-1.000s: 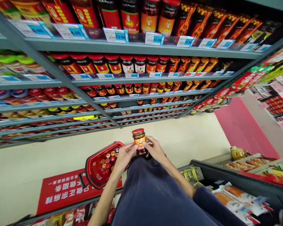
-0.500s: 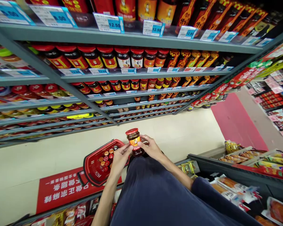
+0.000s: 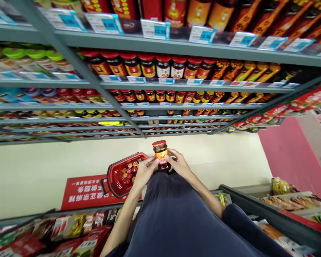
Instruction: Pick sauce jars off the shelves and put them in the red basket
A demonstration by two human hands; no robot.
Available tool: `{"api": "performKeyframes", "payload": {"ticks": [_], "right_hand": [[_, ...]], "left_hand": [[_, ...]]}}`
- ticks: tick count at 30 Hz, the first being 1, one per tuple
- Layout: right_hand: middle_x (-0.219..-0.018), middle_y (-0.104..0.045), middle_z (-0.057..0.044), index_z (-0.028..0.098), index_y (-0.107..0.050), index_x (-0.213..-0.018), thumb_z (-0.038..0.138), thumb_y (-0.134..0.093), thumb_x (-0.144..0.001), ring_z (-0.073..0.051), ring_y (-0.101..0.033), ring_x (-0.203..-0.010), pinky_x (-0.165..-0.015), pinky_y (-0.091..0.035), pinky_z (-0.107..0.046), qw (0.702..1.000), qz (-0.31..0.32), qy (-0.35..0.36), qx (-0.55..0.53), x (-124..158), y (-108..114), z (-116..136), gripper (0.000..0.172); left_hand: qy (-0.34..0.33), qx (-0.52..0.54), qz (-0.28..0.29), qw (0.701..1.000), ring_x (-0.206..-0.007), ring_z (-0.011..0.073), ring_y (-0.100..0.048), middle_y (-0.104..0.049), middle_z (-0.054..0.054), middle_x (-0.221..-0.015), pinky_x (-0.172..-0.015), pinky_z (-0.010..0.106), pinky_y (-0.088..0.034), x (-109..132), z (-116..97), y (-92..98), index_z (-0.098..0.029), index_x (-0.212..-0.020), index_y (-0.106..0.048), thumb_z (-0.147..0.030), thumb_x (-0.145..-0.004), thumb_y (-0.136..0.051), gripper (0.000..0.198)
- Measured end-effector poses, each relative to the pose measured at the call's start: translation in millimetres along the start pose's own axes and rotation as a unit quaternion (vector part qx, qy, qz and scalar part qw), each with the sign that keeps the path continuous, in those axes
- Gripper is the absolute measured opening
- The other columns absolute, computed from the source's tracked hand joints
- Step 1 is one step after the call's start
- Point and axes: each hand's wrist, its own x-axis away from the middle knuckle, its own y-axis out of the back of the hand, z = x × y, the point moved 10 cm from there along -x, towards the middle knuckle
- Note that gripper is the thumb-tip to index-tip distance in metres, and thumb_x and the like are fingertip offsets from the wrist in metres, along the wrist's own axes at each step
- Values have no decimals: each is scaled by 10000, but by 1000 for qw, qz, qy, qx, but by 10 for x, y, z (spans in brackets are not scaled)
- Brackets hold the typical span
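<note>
Red-lidded glass jar [image 3: 160, 156] sat between the left hand [image 3: 146, 174] and right hand [image 3: 178, 164], fingers [image 3: 152, 161] curled firmly around it, just beside a red basket [image 3: 112, 175]. Cream floor [image 3: 203, 160] lay open up to the lowest shelf edge [image 3: 69, 141].

My view rolls level: the shelves [image 3: 160, 48] now run straight across (more snack packets [image 3: 69, 226] show lower left).

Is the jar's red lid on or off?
On: the red lid sits atop the glass jar, between the left hand and right hand.
</note>
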Motion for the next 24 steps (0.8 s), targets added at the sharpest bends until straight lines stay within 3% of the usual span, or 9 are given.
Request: {"api": "performKeyframes", "payload": {"ticks": [7,13,18,24], "right_hand": [[-1088,-734,-57,217,-695,-1260,501,-715,-893,-188,-670,-935,-802,-574,-309,1000,11,-5,19,-154,-82,43,465],[-1077,-740,-57,214,-695,-1266,515,-702,-900,-187,-660,-915,-795,-565,-307,1000,7,-6,23,-223,-157,35,474],[-1138,-739,-65,209,-682,-1284,527,-726,-878,-203,-675,-969,-852,-563,-330,1000,-2,-19,20,-280,-164,-23,518],[-1148,-738,-63,220,-674,-1287,506,-737,-877,-204,-683,-980,-873,-568,-342,999,2,-43,30,-340,-137,-91,503]], "left_hand": [[-17,32,14,999,-1128,315,-736,-786,128,-1181,-1033,424,-563,-55,-113,8,-128,-1266,-740,-543,-772,-829,652],[-44,31,5,999,-1139,304,-731,-772,129,-1223,-1053,407,-540,-82,-164,109,-136,-1257,-747,-573,-832,-765,609],[-36,43,6,998,-1123,323,-734,-765,146,-1231,-1056,440,-535,-209,-73,165,-119,-1262,-742,-575,-819,-779,637],[-26,81,50,995,-1146,323,-729,-752,147,-1260,-1096,467,-519,-312,-21,84,-116,-1297,-720,-531,-817,-799,639]]}}
